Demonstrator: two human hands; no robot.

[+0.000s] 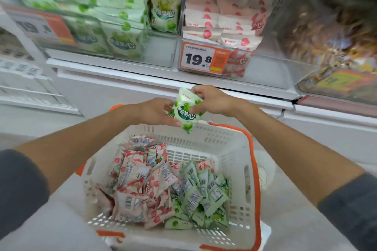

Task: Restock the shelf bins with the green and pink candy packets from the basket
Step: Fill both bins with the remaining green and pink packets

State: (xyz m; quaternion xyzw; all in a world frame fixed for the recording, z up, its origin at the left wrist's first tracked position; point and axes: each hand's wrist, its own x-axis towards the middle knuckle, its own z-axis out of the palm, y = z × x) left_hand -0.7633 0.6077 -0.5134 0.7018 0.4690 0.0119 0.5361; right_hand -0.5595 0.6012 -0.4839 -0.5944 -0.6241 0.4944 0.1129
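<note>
Left grip (157, 111) and right grip (212, 100) both grasping green candy packet (186, 113), packet between them, above basket (224, 136) rim

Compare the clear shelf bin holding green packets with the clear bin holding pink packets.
The left clear plastic bin holds green-and-white packets; the right clear plastic bin holds pink-and-white ones. The left bin's price tag is blurred, the right bin's orange-and-white tag reads 19.8. Both sit side by side on one white shelf.

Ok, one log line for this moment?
phase: restocking | left hand, right hand: both grip green packet over basket | basket: pink pile left, green pile right | next: likely green bin, left of pink bin
</note>
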